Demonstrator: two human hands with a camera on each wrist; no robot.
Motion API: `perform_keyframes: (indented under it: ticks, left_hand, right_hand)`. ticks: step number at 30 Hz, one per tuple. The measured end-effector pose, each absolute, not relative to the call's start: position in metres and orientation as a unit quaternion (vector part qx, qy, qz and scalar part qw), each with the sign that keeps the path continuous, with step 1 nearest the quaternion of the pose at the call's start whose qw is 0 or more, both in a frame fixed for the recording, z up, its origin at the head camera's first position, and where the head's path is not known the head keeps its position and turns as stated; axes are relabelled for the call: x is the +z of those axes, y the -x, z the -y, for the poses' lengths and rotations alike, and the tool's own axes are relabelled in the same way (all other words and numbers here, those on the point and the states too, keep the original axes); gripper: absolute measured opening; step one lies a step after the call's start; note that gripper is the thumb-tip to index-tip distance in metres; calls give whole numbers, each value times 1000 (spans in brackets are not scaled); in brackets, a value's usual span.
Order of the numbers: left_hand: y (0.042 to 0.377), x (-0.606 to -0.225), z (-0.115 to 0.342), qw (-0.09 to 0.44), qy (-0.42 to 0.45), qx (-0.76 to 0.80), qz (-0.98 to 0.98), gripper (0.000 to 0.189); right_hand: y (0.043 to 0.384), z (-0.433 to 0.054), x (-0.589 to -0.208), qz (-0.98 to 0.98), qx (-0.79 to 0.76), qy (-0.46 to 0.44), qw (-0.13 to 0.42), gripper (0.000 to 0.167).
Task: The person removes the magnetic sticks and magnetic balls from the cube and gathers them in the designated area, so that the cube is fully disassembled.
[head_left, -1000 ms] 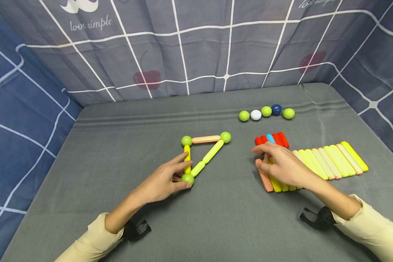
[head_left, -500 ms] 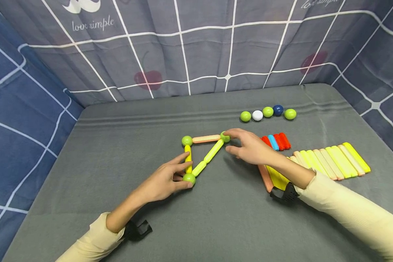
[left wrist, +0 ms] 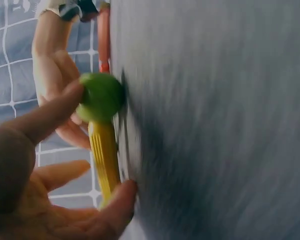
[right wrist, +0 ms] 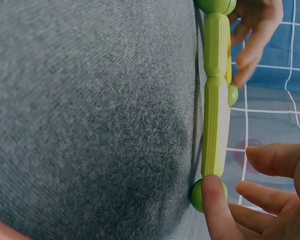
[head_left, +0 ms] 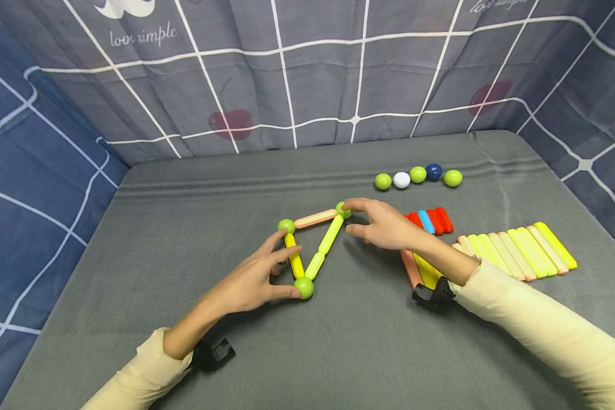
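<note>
A triangle lies on the grey cloth, made of three green balls and rods. In the head view my left hand [head_left: 251, 276] is at its left side, the thumb against the near ball [head_left: 303, 288]. Its forefinger reaches the far left ball [head_left: 286, 226], and other fingers lie along the yellow rod [head_left: 295, 256]. My right hand [head_left: 381, 224] touches the far right ball [head_left: 343, 209] with a fingertip; its thumb stands apart. A pinkish rod [head_left: 315, 218] joins the two far balls. Two lime rods [right wrist: 216, 125], end to end, form the right side in the right wrist view.
Behind the right hand stand several loose balls [head_left: 417, 174], green, white and blue. Short red rods and one blue rod [head_left: 427, 222] lie under them. A row of yellow and pinkish rods [head_left: 512, 250] spreads to the right. A checked curtain [head_left: 318, 74] rises behind.
My right hand has come left from the rods to the far right ball. The triangle has since turned slightly, its near ball shifting right and its far right ball left. My left fingers have spread wider.
</note>
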State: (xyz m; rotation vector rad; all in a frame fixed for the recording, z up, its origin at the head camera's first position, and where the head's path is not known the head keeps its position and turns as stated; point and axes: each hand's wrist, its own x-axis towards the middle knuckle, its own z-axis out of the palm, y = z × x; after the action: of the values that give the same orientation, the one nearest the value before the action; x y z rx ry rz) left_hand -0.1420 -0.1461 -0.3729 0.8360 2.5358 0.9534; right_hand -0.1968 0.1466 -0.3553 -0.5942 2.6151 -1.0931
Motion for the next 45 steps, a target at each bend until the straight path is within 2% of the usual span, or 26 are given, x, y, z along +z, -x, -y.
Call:
perform_keyframes:
  ticks: [5, 10, 19, 30, 37, 45]
  left_hand:
    - [153, -370, 148, 160, -277, 264, -910, 105]
    - [165, -371, 150, 182, -291, 245, -907, 114]
    - [164, -371, 149, 170, -296, 251, -906, 114]
    - [160, -372, 147, 168, -275, 263, -909, 113]
    - [160, -370, 148, 170, -273, 253, -913, 109]
    - [161, -368, 150, 168, -293, 239, -911, 98]
  right_hand:
    - [198, -145, -356, -896, -375, 203, 120, 47]
    - [197, -141, -358, -903, -356, 218, 106, 44]
    - [177, -123, -362, -904, -350, 235, 66, 38]
    - [169, -106, -372, -899, -350, 257, 57, 25]
    - [170, -103, -374, -903, -319, 279, 67, 24]
    - [172, -101, -373, -876, -357, 310, 98, 16]
